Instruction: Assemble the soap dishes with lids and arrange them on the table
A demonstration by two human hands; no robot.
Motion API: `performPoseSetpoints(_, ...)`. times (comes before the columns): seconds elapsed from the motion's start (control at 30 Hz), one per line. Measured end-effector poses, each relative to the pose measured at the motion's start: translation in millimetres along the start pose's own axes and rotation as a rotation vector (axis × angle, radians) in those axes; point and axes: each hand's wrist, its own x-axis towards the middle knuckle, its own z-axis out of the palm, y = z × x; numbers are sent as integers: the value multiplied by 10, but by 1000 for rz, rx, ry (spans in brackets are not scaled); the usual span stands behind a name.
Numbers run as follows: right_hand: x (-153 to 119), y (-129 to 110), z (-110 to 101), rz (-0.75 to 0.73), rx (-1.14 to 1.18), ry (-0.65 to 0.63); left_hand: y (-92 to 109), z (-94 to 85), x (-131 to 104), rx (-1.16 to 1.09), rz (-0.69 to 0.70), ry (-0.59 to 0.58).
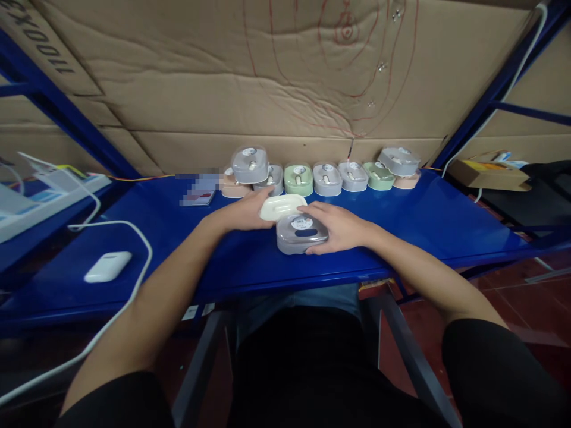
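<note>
Left hand (245,209) half-curled round the cream dish (284,205), right hand (342,227) part-open but gripping the lidded grey case (298,239) right beside it, probably just to keep both steady, with more cases (327,179) lined up past them

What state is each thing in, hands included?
Left hand: closed on dish.
Right hand: closed on held box.
Dish: tilted, held.
Held box: grey, upright, oval slot uncovered.
Row boxes: upright, clear tops on.
End boxes: stacked on peach ones.
White case: closed.
White cable: loose, curved.
</note>
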Motion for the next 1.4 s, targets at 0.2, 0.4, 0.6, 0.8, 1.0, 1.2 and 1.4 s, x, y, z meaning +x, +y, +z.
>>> performPoseSetpoints(0.2,-29,164,-185,51,7,204,220,196,45,-195,150,28)
performPoseSetpoints(0.4,-13,299,-120,120,-36,129,428,425,72,-241,112,19)
performPoseSetpoints(0.6,35,324,-35,82,-49,87,377,441,76,-230,103,35)
performPoseSetpoints(0.8,79,435,-18,120,-5,27,377,450,84,-242,112,79)
performPoseSetpoints(1.0,63,518,-37,110,48,-23,393,456,82,-236,157,82)
performPoseSetpoints(1.2,12,537,-130,112,52,26,374,447,76,-213,121,103)
performPoseSetpoints(1.4,-181,685,-612,152,-29,399,261,379,94,-227,128,278)
